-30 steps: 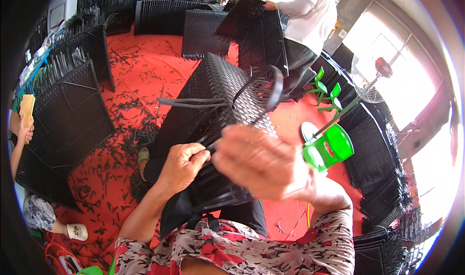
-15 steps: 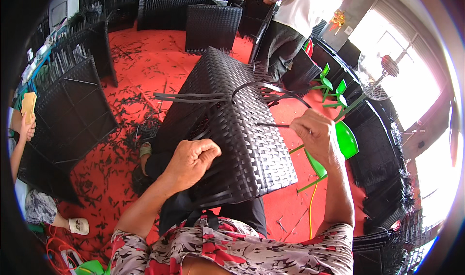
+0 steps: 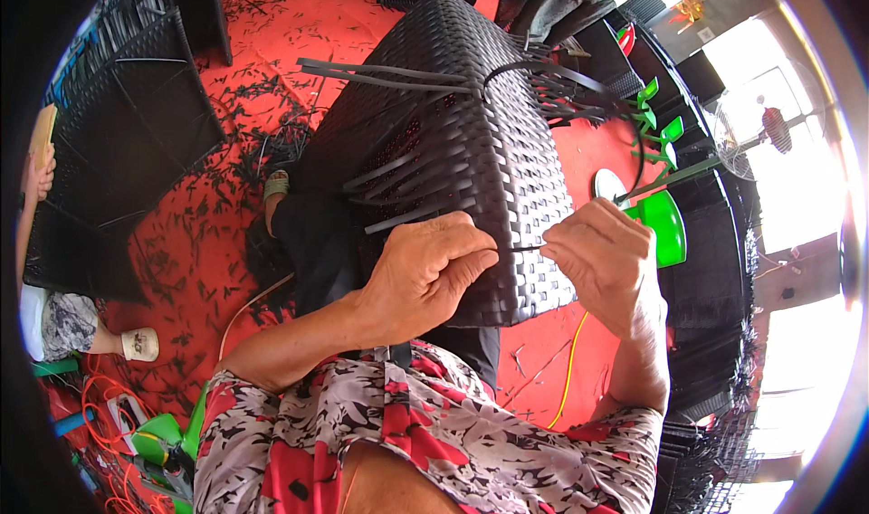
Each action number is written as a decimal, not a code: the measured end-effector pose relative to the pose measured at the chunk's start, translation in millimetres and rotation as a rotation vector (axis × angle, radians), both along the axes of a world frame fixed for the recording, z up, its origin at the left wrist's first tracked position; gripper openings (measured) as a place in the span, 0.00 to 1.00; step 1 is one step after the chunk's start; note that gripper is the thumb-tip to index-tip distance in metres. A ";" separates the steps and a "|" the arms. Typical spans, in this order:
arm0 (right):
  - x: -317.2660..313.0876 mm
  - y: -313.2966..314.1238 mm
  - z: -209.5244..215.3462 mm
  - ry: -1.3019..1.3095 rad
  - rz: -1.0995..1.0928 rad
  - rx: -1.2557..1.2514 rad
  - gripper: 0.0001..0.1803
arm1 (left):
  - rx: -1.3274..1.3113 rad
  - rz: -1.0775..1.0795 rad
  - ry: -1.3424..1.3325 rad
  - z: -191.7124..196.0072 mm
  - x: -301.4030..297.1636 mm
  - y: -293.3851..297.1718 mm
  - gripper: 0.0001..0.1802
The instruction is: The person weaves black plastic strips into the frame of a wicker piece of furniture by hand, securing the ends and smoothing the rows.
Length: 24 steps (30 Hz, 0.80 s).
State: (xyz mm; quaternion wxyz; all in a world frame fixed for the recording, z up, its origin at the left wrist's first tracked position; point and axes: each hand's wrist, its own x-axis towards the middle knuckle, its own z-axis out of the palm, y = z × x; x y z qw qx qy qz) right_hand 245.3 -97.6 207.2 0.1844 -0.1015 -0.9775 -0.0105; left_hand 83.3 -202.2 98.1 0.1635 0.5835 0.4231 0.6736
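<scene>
Our grip is a pinch on each side, the left hand (image 3: pixel 430 265) and the right hand (image 3: pixel 597 261) holding a thin black strip (image 3: pixel 520 248) straight between them, across the near end of a woven piece (image 3: pixel 529 175). Around us is a red floor (image 3: pixel 181 252) strewn with dark scraps, with black panels (image 3: pixel 711 288) lining its right edge below bright windows (image 3: pixel 765 71). The woven piece, over our legs, is glossy, dark and tightly plaited, with a long ridge and loose ends (image 3: pixel 403 184) fanning from its left face. We count one strip between our hands, one woven piece, one fan (image 3: pixel 776 129) and three green chairs (image 3: pixel 665 229) towards the floor's right edge.
</scene>
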 end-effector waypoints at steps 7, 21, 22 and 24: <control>-28.4 -5.5 -4.5 -0.055 0.163 0.387 0.16 | -0.119 -0.056 -0.179 -0.2 -10.2 5.2 0.03; -81.7 39.5 12.9 0.086 -0.026 0.166 0.11 | 0.120 0.632 0.242 -34.0 -75.7 73.5 0.09; -84.6 43.9 13.7 0.074 -0.036 0.154 0.10 | 0.078 0.622 0.271 -33.0 -74.8 76.2 0.09; -88.5 49.6 14.9 0.011 -0.062 0.135 0.09 | -0.006 0.603 0.327 -30.3 -74.6 79.6 0.12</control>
